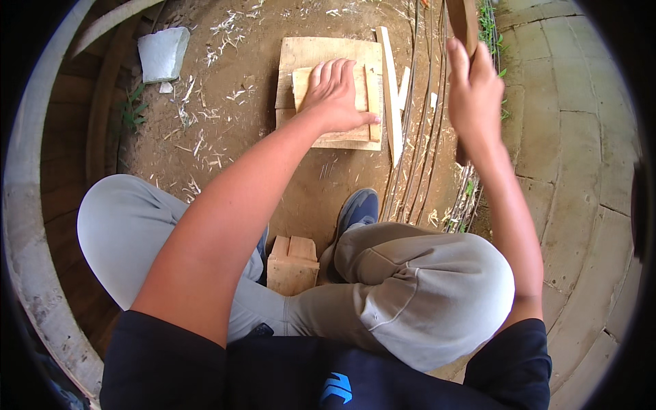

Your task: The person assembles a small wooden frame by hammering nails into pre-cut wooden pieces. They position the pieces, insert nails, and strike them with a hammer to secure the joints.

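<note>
My left hand [335, 96] lies on a small pale wooden board [305, 80], its fingers stretched forward and its thumb out to the right. The thumb touches a narrow wooden strip [372, 89] along the board's right side. Beneath these is a larger wooden board [290, 51] on the ground ahead of me. Raised at the right, my right hand [475, 96] is closed round a brown wooden handle [465, 24]. The handle runs past the picture's top edge, so the tool's far end is hidden.
Wooden slats [389, 89] and long thin rods [420, 130] lie right of the boards. A brick-like wall [574, 137] rises farther right. Wood shavings [229, 31] litter the dirt. A pale stone slab [164, 55] lies far left; a wooden block [292, 270] stands between my legs.
</note>
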{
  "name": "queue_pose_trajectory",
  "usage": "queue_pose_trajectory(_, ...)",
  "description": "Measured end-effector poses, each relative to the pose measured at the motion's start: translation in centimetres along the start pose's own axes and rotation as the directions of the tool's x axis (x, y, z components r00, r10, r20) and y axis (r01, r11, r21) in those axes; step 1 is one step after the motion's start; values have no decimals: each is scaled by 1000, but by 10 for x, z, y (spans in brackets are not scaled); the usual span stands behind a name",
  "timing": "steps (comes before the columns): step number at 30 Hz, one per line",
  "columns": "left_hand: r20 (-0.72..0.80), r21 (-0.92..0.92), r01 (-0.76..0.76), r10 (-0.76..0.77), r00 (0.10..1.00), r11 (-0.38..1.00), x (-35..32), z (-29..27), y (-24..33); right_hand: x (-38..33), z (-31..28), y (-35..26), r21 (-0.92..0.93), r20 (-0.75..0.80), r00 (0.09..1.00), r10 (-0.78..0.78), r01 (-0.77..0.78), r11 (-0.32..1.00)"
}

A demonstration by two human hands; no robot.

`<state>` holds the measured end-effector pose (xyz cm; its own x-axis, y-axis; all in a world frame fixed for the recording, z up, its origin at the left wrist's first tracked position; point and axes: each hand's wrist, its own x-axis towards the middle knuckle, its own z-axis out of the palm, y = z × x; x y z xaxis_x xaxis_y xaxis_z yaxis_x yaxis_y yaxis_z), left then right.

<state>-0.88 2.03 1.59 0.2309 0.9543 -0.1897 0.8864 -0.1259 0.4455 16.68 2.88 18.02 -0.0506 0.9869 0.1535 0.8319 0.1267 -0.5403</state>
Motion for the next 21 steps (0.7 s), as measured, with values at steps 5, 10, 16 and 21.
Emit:
queue_pose_trajectory(5,35,-10,19,-18,999,1000,3,2,7,-39,28,59,-312,472,868,156,-1,950)
queue_pose_trajectory(10,-27,-14,-15,15,1000,1000,2,3,1,13,-5,18,-129,105,994,-11,25,991)
queue_pose_trajectory(16,21,7,-13,13,1000,1000,4,-5,12,-25,43,91,-313,414,910,-25,168,935)
queue_pose_trajectory(21,-88,-52,-37,33,996,998,-2,9,-4,9,-3,12,-185,230,955,189,-148,972)
